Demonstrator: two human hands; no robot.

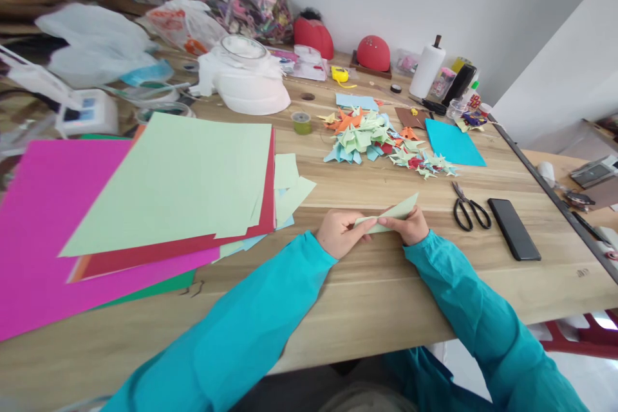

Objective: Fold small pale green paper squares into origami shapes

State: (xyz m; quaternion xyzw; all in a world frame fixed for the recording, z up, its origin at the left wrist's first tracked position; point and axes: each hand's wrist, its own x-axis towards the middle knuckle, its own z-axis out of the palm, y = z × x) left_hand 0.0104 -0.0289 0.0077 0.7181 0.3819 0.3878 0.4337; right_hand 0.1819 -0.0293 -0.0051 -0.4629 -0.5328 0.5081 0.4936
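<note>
A folded piece of pale green paper [400, 208] is held just above the wooden table [357, 290], its pointed end angled up to the right. My left hand [342, 232] pinches its left end, while my right hand [409, 225] grips the other side; both thumbs press near the middle crease. Beyond my hands lies a pile of folded paper shapes [362, 135] in green, orange, red and light blue. Small green paper pieces [294, 196] lie left of my left hand, beside a stack of large green sheets [183, 180].
Black-handled scissors [466, 209] and a dark phone [514, 228] lie right of my right hand. A turquoise sheet [454, 141] is behind them. A tape roll [302, 122] stands behind the stack. Magenta sheets [43, 225] spread at the left. White visors [251, 90] sit farther back.
</note>
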